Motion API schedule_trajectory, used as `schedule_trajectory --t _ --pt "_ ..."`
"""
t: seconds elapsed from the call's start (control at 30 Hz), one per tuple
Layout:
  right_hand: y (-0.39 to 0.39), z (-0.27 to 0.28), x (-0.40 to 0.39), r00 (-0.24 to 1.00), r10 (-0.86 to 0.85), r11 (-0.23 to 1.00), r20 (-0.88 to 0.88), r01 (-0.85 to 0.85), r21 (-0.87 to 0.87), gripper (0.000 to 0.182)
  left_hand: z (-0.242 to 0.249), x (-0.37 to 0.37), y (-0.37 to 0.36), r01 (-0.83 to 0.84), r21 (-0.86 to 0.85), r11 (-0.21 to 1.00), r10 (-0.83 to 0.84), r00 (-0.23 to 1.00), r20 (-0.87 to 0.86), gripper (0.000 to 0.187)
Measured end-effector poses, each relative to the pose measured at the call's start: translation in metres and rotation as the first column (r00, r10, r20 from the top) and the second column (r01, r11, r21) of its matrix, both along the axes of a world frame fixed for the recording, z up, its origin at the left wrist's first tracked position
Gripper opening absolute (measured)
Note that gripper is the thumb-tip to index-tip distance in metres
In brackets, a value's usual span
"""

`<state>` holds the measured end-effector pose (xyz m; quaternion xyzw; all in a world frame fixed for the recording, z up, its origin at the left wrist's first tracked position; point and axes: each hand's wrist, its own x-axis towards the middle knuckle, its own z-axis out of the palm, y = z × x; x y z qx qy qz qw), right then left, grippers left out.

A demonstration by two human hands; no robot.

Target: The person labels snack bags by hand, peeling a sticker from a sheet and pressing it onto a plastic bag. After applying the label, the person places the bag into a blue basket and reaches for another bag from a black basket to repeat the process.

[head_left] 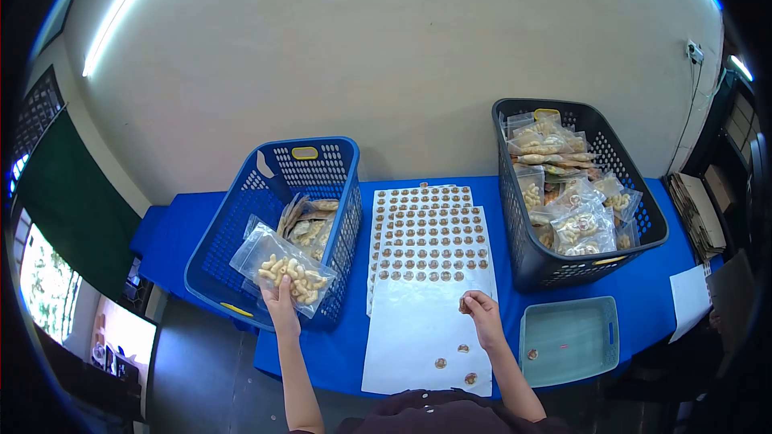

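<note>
My left hand (281, 307) is closed on a clear plastic bag (293, 272) of pale, curved snack pieces, held over the front right part of the blue basket (352, 201). In that basket lie more filled packets (312, 229). Over the white sticker sheet (414, 313), my right hand (484, 320) pinches a small round brown sticker (464, 305). Rows of similar round stickers (421, 254) cover the far part of the stacked sheets. Towards the near edge sit a few scattered ones (441, 363).
A black basket (523, 265) full of snack packets (575, 221) stands at the right. Before it is a pale green tray (571, 363) with one round sticker inside. Flattened cardboard (696, 213) and a white paper (689, 301) lie at the far right of the blue-covered table (655, 273).
</note>
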<state>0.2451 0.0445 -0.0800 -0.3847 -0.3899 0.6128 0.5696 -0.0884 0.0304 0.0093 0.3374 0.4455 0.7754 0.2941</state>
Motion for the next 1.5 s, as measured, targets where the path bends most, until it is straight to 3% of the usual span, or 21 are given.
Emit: schedule_trajectory --t 0.1,0.17,0.23,0.33,0.47,0.57,0.77,1.07,1.27,1.5 --pt "-0.007 0.022 0.003 0.999 -0.036 0.999 -0.023 0.036 -0.031 0.010 0.004 0.023 -0.007 0.107 -0.070 0.992 -0.106 0.994 0.007 0.040" --pt "-0.012 0.047 0.005 1.000 -0.026 0.998 -0.004 0.026 0.064 0.008 0.016 0.066 -0.017 0.204 -0.161 0.966 -0.205 0.979 0.010 0.041" --pt "-0.018 0.071 0.006 1.000 -0.005 0.993 0.022 0.002 0.116 0.008 0.010 0.099 -0.018 0.460 -0.125 0.879 -0.464 0.886 0.001 0.035" --pt "-0.027 0.101 0.003 0.998 0.046 0.989 0.048 -0.052 0.139 0.012 0.001 0.137 -0.019 0.602 -0.198 0.773 -0.614 0.790 0.005 0.033" --pt "-0.034 0.115 -0.003 0.947 -0.068 0.954 0.314 -0.031 0.299 0.016 -0.003 0.159 -0.019 0.665 -0.304 0.682 -0.706 0.707 -0.037 0.032" --pt "-0.038 0.121 -0.004 0.898 -0.065 0.961 0.434 -0.062 0.271 0.021 -0.001 0.165 -0.024 0.698 -0.313 0.644 -0.731 0.682 0.018 0.031" --pt "-0.041 0.123 -0.009 0.891 -0.106 0.969 0.441 -0.006 0.246 0.033 -0.005 0.165 -0.029 0.707 -0.295 0.642 -0.734 0.679 0.030 0.032" --pt "-0.042 0.124 -0.011 0.894 -0.094 0.970 0.437 -0.015 0.241 0.034 -0.006 0.166 -0.031 0.718 -0.240 0.653 -0.737 0.676 0.013 0.033" --pt "-0.048 0.132 -0.021 0.798 -0.260 0.939 0.544 0.077 0.336 0.036 -0.009 0.163 -0.030 0.707 -0.237 0.666 -0.727 0.687 0.005 0.032" --pt "-0.046 0.124 -0.027 0.770 -0.356 0.878 0.530 0.083 0.471 0.035 -0.005 0.162 -0.032 0.723 -0.246 0.645 -0.741 0.671 0.030 0.036"
